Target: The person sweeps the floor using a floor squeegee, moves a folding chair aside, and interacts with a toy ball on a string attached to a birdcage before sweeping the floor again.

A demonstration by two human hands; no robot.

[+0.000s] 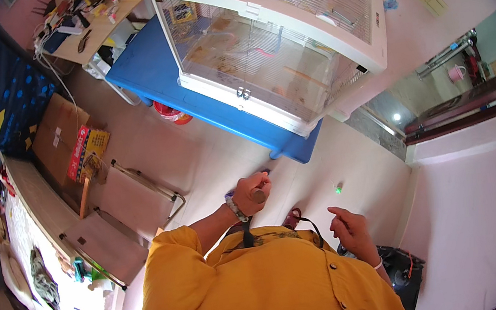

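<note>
My left hand is raised in front of my body, its fingers wrapped round a brown round-ended thing. Only the blunt end shows; the fist hides the rest. A bracelet circles that wrist. My right hand hangs at my right side holding nothing, with the index finger stretched out and the other fingers loosely bent. Ahead of both hands, and touched by neither, a large white pet cage with wire mesh and clear panels stands on a blue table. A small latch sits on its front.
Folding chairs stand at the left beside a bright, cluttered bed-like surface. Behind them are a cardboard box and a red-yellow carton. A red basin is under the blue table. A black object lies near my right arm.
</note>
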